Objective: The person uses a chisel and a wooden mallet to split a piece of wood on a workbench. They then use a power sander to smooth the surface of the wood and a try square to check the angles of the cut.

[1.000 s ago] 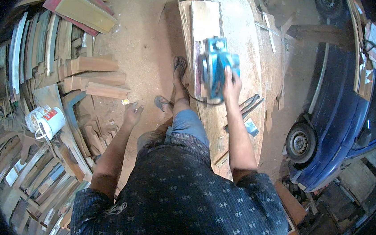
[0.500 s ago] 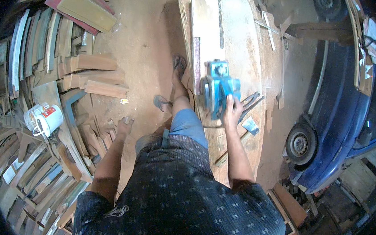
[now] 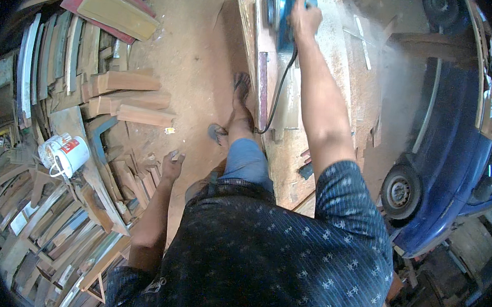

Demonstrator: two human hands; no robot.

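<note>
My right hand (image 3: 305, 17) is stretched far forward, gripping a blue electric planer (image 3: 282, 7) that rests on a pale wooden board (image 3: 286, 98) lying along the workbench (image 3: 291, 169). The tool's black cord (image 3: 277, 92) trails back over the board. Fine dust hangs in the air to the right of the tool. My left hand (image 3: 172, 164) hangs at my side above the dirt floor, fingers loosely curled, holding nothing that I can see. My sandalled foot (image 3: 240, 94) stands beside the bench.
Stacks of cut timber and offcuts (image 3: 122, 96) fill the left side, with a white paint can (image 3: 64, 155) among them. A blue car (image 3: 457, 143) is parked close on the right of the bench. Scraps and a metal strip lie on the bench top.
My right arm has pushed the planer far forward along the board, away from me, and dust now rises beside it. My left hand stays hanging at my side.
</note>
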